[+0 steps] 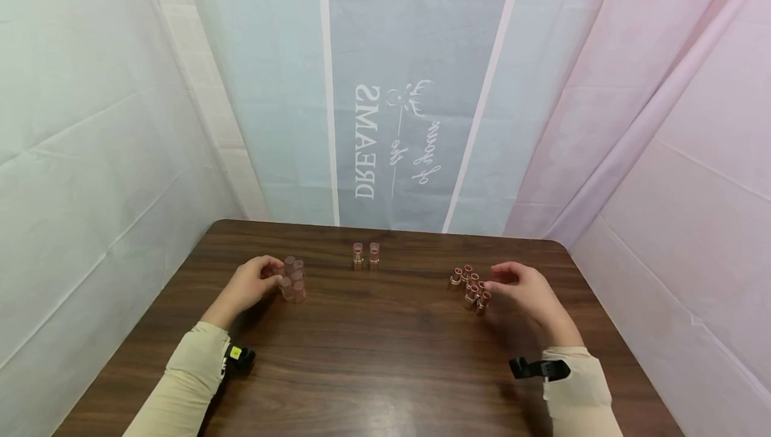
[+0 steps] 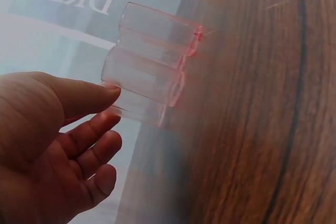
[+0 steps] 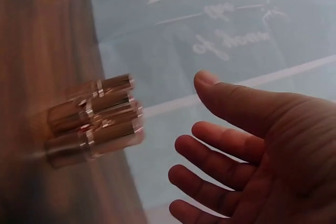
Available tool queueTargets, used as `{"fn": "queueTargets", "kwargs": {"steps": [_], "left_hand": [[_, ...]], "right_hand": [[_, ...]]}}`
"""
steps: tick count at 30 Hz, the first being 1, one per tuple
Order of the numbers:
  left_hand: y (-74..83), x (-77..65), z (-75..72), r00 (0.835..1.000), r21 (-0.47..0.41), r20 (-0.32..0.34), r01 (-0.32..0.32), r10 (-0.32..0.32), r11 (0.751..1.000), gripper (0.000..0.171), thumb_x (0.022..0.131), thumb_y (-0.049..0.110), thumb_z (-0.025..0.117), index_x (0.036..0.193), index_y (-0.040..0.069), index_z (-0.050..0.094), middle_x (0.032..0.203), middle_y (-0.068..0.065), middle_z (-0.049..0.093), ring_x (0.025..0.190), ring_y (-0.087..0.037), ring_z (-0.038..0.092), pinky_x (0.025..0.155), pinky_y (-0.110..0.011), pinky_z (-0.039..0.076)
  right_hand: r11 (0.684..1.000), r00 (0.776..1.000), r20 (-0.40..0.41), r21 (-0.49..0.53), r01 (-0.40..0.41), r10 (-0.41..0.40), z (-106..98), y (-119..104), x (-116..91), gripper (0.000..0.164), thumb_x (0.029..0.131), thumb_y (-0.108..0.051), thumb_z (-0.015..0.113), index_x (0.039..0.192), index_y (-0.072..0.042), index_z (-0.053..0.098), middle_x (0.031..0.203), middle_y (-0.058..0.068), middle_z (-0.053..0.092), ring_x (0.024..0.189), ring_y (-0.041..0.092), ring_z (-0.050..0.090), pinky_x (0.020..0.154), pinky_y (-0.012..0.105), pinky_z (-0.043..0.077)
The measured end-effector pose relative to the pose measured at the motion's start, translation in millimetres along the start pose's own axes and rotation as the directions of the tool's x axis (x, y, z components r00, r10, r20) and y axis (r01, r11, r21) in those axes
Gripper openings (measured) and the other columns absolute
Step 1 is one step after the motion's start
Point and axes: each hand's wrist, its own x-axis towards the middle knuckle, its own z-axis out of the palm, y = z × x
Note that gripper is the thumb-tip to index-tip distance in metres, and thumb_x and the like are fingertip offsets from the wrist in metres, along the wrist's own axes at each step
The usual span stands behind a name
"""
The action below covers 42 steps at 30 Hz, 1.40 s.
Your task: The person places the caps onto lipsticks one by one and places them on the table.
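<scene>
A cluster of several clear pinkish lipstick caps (image 1: pixel 298 278) stands on the left of the table. My left hand (image 1: pixel 249 284) is at its outer side, and in the left wrist view the thumb and index finger pinch the nearest clear cap (image 2: pixel 139 109). On the right stand several uncapped rose-gold lipstick tubes (image 1: pixel 472 295) in a close group. My right hand (image 1: pixel 527 293) is just beside them; in the right wrist view its spread fingers (image 3: pixel 205 177) hold nothing, with a gap between them and the tubes (image 3: pixel 107 108).
Two lipstick tubes with clear caps on, one (image 1: pixel 358 257) beside the other (image 1: pixel 375 257), stand upright near the back middle of the brown wooden table (image 1: pixel 373 336). A printed cloth (image 1: pixel 415 35) hangs behind the table's far edge.
</scene>
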Motion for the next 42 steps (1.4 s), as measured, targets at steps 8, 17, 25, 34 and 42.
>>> {"fn": "queueTargets", "kwargs": {"steps": [8, 17, 25, 34, 42], "left_hand": [[7.3, -6.4, -11.6, 0.992, -0.034, -0.101, 0.067, -0.070, 0.997, 0.025, 0.099, 0.021, 0.070, 0.118, 0.005, 0.065, 0.109, -0.012, 0.067, 0.099, -0.027, 0.062, 0.083, -0.043, 0.049], [19.4, -10.8, -24.2, 0.973, -0.042, -0.222, 0.058, -0.066, 0.997, 0.030, 0.099, 0.029, 0.070, 0.116, 0.004, 0.063, 0.106, -0.013, 0.066, 0.098, -0.027, 0.060, 0.083, -0.039, 0.048], [33.9, -14.9, -21.4, 0.969, -0.080, -0.243, 0.030, -0.048, 0.996, 0.030, 0.098, 0.027, 0.072, 0.117, 0.005, 0.065, 0.108, -0.012, 0.069, 0.097, -0.026, 0.063, 0.081, -0.033, 0.051], [43.8, -12.7, -23.6, 0.964, -0.064, -0.267, -0.001, -0.016, 0.998, 0.027, 0.098, 0.027, 0.072, 0.115, 0.007, 0.067, 0.105, -0.010, 0.069, 0.094, -0.023, 0.062, 0.079, -0.025, 0.048], [49.7, -11.7, -24.2, 0.971, -0.053, -0.238, -0.008, -0.004, 0.999, 0.030, 0.099, 0.030, 0.072, 0.116, 0.006, 0.067, 0.104, -0.011, 0.069, 0.094, -0.024, 0.063, 0.080, -0.032, 0.049]], "right_hand": [[0.996, 0.997, 0.002, 0.029, -0.082, 0.082, 19, 33, -13, 0.054, 0.090, -0.029, 0.081, 0.129, 0.005, 0.064, 0.126, 0.022, 0.068, 0.112, 0.031, 0.065, 0.083, 0.029, 0.053], [0.984, 0.978, -0.112, 0.057, -0.172, 0.177, 55, 26, -8, 0.050, 0.085, -0.028, 0.086, 0.118, 0.005, 0.068, 0.113, 0.020, 0.073, 0.103, 0.030, 0.069, 0.082, 0.033, 0.052], [0.951, 0.942, -0.219, -0.116, -0.285, 0.256, 72, 26, -17, 0.055, 0.080, -0.038, 0.088, 0.113, 0.001, 0.067, 0.108, 0.018, 0.071, 0.101, 0.038, 0.065, 0.089, 0.054, 0.048], [0.945, 0.920, -0.303, -0.129, -0.300, 0.250, 80, 27, -18, 0.047, 0.080, -0.037, 0.087, 0.104, -0.001, 0.070, 0.099, 0.014, 0.073, 0.094, 0.038, 0.066, 0.086, 0.056, 0.044], [0.950, 0.917, -0.324, -0.125, -0.286, 0.233, 80, 34, -15, 0.041, 0.084, -0.036, 0.083, 0.104, -0.002, 0.071, 0.098, 0.013, 0.073, 0.093, 0.035, 0.066, 0.086, 0.054, 0.044]]}}
